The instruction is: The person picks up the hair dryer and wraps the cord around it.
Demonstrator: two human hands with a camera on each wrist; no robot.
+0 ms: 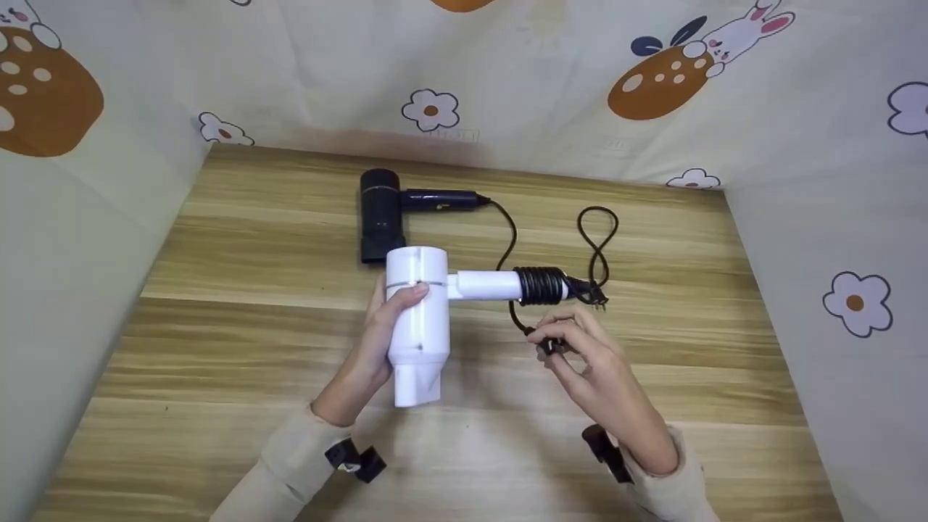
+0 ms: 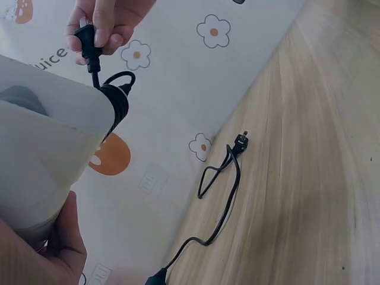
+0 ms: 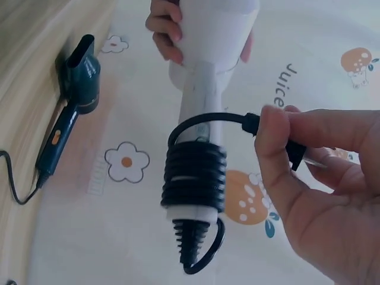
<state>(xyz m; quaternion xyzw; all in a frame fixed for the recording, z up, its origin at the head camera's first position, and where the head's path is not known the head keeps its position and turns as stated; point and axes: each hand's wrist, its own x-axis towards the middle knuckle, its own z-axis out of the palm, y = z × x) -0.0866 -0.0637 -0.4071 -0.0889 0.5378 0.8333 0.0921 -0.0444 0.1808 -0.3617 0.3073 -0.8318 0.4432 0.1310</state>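
A white hair dryer (image 1: 419,319) is held above the table, its nozzle toward the near edge and its handle pointing right. My left hand (image 1: 370,341) grips the barrel, thumb across the top. Around the handle's end a black cord (image 3: 195,178) is wound in several tight turns. From those turns a short free length leads to a black plug (image 2: 89,47), which my right hand (image 1: 605,370) pinches between thumb and fingers. The fingers partly cover the plug.
Behind the white one, a dark hair dryer (image 1: 380,217) lies on the wooden table (image 1: 254,348). Its black cord (image 1: 514,232) runs right, passes under the white handle and loops, with its plug (image 2: 240,142) on the tabletop. Patterned cloth (image 1: 507,72) walls the back and sides.
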